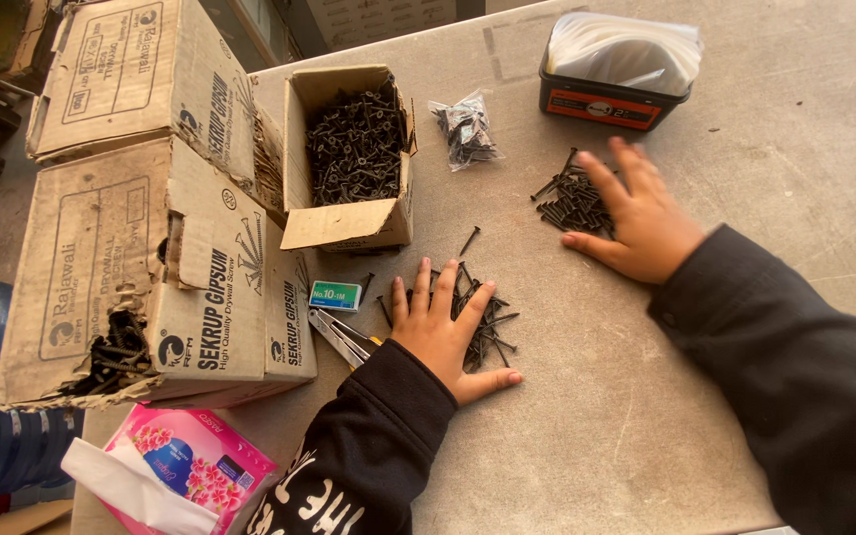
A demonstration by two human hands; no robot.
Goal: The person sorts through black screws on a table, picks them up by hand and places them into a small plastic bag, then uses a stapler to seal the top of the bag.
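Spreading flat, open left hand (441,332) on screws (487,322); right hand (641,223), open, probably touching pile (572,198); slide gently.

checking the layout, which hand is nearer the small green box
Left. The left hand lies flat on a screw pile just right of the small green box; the right hand is farther right.

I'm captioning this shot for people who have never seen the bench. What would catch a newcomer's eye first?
Two bare hands pressed flat on heaps of black screws: the left hand on a loose pile at centre, the right hand on a smaller pile farther right. Behind them, an open cardboard box brims with the same screws, and a pink tissue pack glows at the lower left.
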